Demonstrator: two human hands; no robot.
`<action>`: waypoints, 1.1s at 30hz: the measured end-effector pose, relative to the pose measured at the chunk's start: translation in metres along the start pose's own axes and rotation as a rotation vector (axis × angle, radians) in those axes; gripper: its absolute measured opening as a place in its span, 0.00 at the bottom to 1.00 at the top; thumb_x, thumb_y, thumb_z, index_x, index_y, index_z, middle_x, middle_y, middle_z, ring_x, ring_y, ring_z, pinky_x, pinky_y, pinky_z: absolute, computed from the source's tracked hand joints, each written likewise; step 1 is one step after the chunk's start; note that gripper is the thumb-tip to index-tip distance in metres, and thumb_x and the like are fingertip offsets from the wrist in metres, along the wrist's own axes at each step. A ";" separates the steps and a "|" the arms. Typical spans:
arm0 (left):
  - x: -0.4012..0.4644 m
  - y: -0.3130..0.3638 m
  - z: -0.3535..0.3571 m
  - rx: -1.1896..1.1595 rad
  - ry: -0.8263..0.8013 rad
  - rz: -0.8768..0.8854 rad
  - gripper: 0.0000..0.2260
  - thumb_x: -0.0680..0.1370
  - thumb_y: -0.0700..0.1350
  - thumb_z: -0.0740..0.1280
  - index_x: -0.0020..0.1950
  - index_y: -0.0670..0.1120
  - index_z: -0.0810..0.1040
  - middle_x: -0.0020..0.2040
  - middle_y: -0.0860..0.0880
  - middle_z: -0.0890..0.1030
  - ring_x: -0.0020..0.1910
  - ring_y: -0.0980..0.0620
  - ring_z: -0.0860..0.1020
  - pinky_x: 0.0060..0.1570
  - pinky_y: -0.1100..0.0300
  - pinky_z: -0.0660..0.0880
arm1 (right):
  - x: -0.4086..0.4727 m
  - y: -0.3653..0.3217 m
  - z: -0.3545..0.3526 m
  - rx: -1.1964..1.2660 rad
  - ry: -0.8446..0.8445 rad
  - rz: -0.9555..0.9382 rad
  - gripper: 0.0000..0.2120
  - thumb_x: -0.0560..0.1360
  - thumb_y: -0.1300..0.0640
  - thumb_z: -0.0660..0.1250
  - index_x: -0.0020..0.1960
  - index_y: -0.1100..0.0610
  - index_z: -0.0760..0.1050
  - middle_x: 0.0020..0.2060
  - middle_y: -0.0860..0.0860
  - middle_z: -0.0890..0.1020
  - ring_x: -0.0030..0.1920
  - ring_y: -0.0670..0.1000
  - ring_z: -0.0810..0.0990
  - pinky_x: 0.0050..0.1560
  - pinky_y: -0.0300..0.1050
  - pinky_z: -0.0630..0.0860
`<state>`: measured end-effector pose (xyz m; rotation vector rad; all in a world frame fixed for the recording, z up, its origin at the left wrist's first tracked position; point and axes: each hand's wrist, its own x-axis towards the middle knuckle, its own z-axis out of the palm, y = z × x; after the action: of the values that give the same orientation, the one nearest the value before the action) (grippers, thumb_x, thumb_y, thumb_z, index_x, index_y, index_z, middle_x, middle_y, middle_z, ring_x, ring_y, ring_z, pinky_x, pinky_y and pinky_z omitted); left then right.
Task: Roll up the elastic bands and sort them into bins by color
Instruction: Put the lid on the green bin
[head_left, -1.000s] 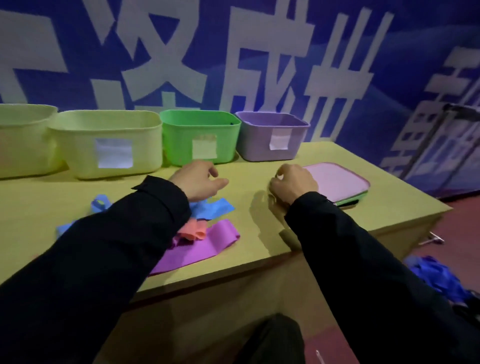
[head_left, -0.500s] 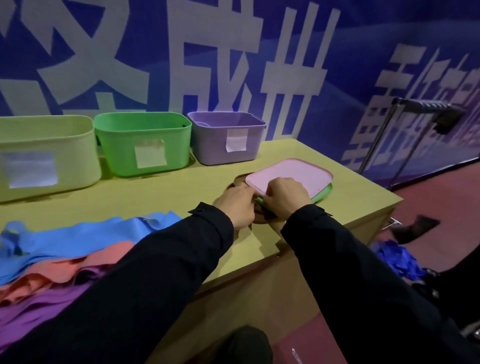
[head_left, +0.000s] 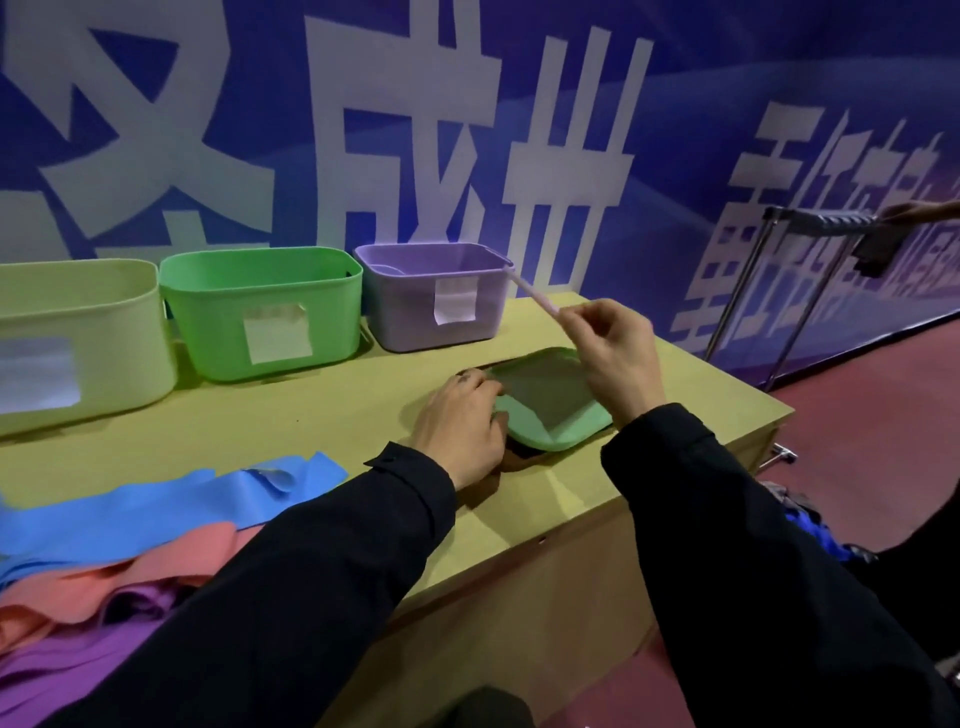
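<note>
Flat elastic bands lie piled at the table's left front: blue (head_left: 156, 509) on top, salmon (head_left: 104, 582) below it, purple (head_left: 72, 670) nearest me. At the back stand a pale yellow bin (head_left: 78, 332), a green bin (head_left: 260, 312) and a purple bin (head_left: 431, 291), each with a paper label. My right hand (head_left: 613, 353) pinches a thin pink lid (head_left: 535, 293), lifted and seen edge-on. My left hand (head_left: 462, 426) rests its fingers on the left edge of a green lid (head_left: 550, 400), which lies on a dark brown one (head_left: 524, 457).
The yellow table (head_left: 322, 415) ends just right of the lids. Beyond it are red floor, a metal trolley frame (head_left: 810, 228) with another person's hand (head_left: 914, 210) on it, and blue material (head_left: 815, 530) on the floor. A blue banner wall runs behind the bins.
My right hand has lifted the pink lid off the stack, uncovering the green lid. My left hand came over from the bands to the lids, and my view swung right.
</note>
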<state>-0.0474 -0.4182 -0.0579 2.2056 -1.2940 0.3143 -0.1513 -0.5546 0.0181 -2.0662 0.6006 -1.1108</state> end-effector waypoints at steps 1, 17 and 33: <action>0.003 0.003 -0.003 -0.074 0.037 -0.020 0.18 0.82 0.47 0.64 0.71 0.44 0.74 0.67 0.47 0.74 0.66 0.46 0.72 0.67 0.53 0.68 | 0.000 -0.010 -0.010 0.084 0.025 -0.014 0.08 0.80 0.52 0.68 0.48 0.56 0.81 0.41 0.48 0.82 0.40 0.45 0.78 0.41 0.44 0.76; -0.018 -0.073 -0.103 -1.178 0.325 -0.903 0.19 0.81 0.38 0.58 0.72 0.38 0.66 0.64 0.39 0.73 0.58 0.41 0.77 0.49 0.48 0.82 | -0.008 -0.058 0.038 1.416 -0.158 0.564 0.18 0.84 0.56 0.61 0.67 0.66 0.74 0.64 0.61 0.80 0.61 0.55 0.82 0.58 0.52 0.82; -0.049 -0.147 -0.160 -1.089 0.527 -0.785 0.11 0.82 0.35 0.65 0.62 0.41 0.69 0.51 0.42 0.80 0.40 0.49 0.80 0.38 0.58 0.83 | -0.009 -0.060 0.134 0.577 -0.231 0.486 0.15 0.80 0.65 0.62 0.65 0.56 0.74 0.49 0.57 0.83 0.39 0.52 0.80 0.38 0.46 0.78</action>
<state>0.0663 -0.2354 -0.0009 1.3486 -0.1252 -0.1171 -0.0382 -0.4609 0.0080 -1.4191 0.5459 -0.6473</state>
